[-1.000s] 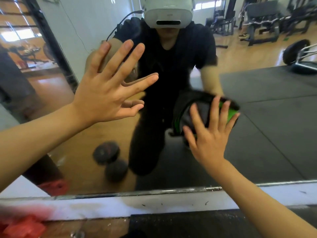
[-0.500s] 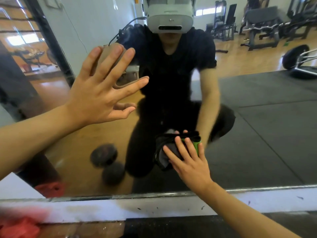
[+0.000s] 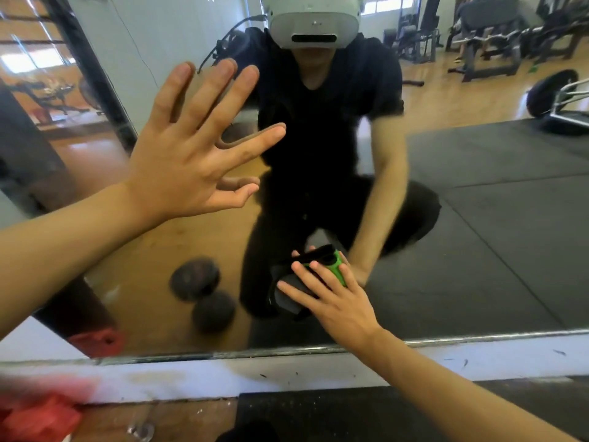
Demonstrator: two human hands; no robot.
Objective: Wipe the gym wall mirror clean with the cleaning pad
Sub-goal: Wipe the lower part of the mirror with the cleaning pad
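The gym wall mirror (image 3: pixel 478 218) fills most of the view and reflects a crouching person in black. My right hand (image 3: pixel 334 301) lies flat with straight fingers on the dark grey and green cleaning pad (image 3: pixel 288 293), pressing it against the glass low in the middle, just above the mirror's bottom edge. Most of the pad is hidden under my fingers. My left hand (image 3: pixel 191 151) is spread wide, palm toward the glass, higher up on the left; its fingertips meet their reflection.
A metal strip (image 3: pixel 478 340) edges the mirror's bottom above a scuffed white wall band (image 3: pixel 191 378). A black floor mat (image 3: pixel 318 416) lies below. A red object (image 3: pixel 38 419) sits at the lower left. The glass reflects dumbbells (image 3: pixel 204 291) and gym machines.
My right hand has slid the pad down and left, from mid-height on the right to low in the middle. My left hand has stayed on the glass.
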